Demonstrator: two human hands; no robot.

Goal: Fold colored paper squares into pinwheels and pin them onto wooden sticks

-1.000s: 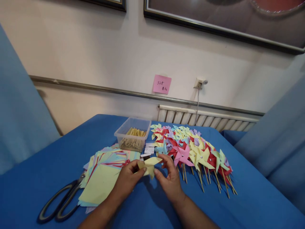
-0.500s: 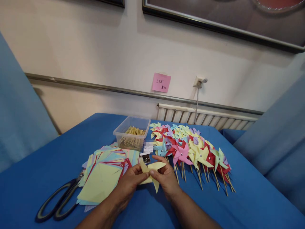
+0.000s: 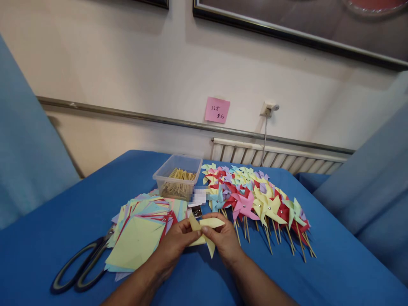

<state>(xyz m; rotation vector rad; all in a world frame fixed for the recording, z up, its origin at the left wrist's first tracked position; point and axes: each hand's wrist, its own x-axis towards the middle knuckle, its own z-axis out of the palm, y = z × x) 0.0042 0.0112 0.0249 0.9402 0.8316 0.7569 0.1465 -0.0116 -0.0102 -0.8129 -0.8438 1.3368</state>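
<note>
Left hand (image 3: 177,238) and right hand (image 3: 225,239) both pinching yellow paper pinwheel head (image 3: 211,222), thumbs close together near centre. Head held over blue-covered bench (image 3: 318,280), between paper sheets (image 3: 135,244) and stick-mounted pinwheels (image 3: 245,206). Best done with steady thumb pressure at middle, lest tips spring back; blades curved softly, uncreased, points overlapping evenly.
</note>
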